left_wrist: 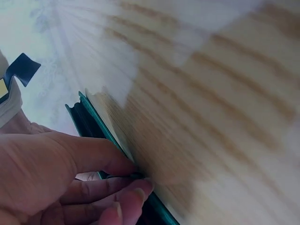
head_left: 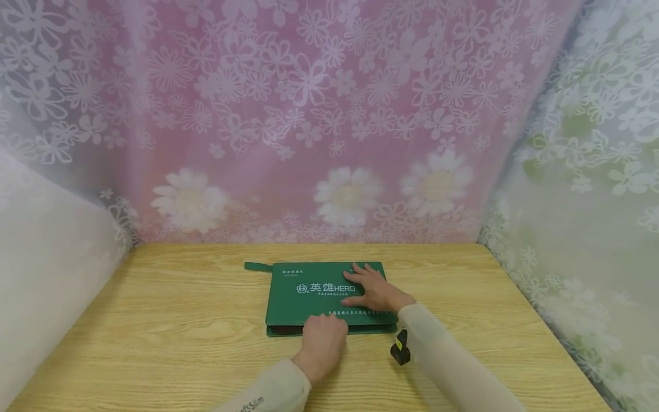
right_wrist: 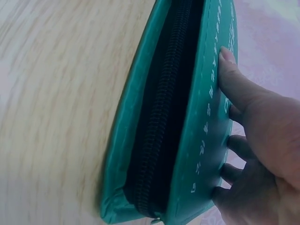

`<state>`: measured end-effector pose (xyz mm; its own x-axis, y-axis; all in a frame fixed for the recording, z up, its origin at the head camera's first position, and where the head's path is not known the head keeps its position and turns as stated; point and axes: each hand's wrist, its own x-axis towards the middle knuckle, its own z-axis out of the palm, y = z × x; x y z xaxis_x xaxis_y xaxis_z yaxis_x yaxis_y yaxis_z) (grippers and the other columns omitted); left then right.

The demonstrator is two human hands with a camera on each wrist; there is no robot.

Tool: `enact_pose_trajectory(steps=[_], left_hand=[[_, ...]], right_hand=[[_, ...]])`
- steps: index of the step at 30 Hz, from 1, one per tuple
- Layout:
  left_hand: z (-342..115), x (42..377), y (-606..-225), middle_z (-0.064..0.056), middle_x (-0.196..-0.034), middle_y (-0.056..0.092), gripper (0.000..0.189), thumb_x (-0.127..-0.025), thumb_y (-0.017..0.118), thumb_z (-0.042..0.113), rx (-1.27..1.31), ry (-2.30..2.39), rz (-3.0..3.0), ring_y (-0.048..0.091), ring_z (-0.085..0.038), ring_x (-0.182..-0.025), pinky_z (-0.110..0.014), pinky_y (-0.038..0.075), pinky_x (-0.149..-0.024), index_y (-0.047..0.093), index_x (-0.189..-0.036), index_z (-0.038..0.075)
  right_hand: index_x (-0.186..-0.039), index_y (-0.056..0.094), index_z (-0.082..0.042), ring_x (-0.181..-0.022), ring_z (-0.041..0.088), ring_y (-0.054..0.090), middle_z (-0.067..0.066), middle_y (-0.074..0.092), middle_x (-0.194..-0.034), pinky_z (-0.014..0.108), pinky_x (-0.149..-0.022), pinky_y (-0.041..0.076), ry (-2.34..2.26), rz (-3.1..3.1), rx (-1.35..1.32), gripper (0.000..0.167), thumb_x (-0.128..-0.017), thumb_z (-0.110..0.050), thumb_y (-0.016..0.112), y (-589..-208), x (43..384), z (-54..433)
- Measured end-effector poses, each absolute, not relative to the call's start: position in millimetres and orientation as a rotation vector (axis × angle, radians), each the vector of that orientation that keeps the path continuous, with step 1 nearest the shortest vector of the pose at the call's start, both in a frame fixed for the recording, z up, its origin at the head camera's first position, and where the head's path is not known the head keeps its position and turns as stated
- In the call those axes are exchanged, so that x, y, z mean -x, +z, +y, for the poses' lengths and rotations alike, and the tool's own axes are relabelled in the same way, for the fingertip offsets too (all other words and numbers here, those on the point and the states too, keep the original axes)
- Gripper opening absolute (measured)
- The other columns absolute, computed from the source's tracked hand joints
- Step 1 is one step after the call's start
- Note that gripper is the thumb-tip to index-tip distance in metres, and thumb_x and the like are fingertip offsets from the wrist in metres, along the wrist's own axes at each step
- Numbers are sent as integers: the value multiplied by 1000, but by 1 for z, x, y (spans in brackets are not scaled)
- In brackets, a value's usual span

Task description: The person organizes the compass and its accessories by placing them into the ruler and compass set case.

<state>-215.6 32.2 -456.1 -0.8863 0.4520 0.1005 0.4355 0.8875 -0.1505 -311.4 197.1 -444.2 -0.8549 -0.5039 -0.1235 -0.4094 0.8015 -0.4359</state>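
A green zippered case (head_left: 290, 303) with white lettering, "HERO" among it, lies flat on the table. At its front side my left hand (head_left: 323, 346) is curled, thumb and fingertips pinching a small dark zipper pull, mostly hidden by the fingers in the left wrist view. The dark zipper (right_wrist: 161, 103) runs along the case's side between the two green covers, its teeth meshed in the right wrist view. My right hand (head_left: 373, 290) rests on the top cover's right part, fingers spread.
A green strap (head_left: 258, 266) sticks out from the case's back left corner. A black wrist-worn device (head_left: 401, 348) hangs by the right sleeve. The wood-grain table (head_left: 180, 320) is bordered by flowered curtains (head_left: 309, 114) at the back and sides.
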Motion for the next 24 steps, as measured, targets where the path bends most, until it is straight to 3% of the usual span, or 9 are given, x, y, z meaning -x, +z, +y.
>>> enact_pose_trajectory(steps=[10, 24], left_hand=[[28, 214, -460, -1, -61, 58, 22, -83, 68, 26, 678, 85, -2952, 57, -17, -53, -31, 44, -43, 65, -66, 13], [35, 211, -456, 1, -59, 58, 17, -83, 71, 22, 682, 280, -2864, 56, -13, -53, -29, 45, -43, 69, -66, 19]], right_hand=[[-147, 39, -10, -140, 44, 9, 19, 18, -155, 63, -107, 14, -602, 2747, 695, 76, -86, -45, 68, -447, 310, 198], [-147, 38, -10, -140, 43, 9, 19, 17, -155, 62, -108, 12, -595, 2761, 715, 77, -86, -46, 67, -446, 312, 199]])
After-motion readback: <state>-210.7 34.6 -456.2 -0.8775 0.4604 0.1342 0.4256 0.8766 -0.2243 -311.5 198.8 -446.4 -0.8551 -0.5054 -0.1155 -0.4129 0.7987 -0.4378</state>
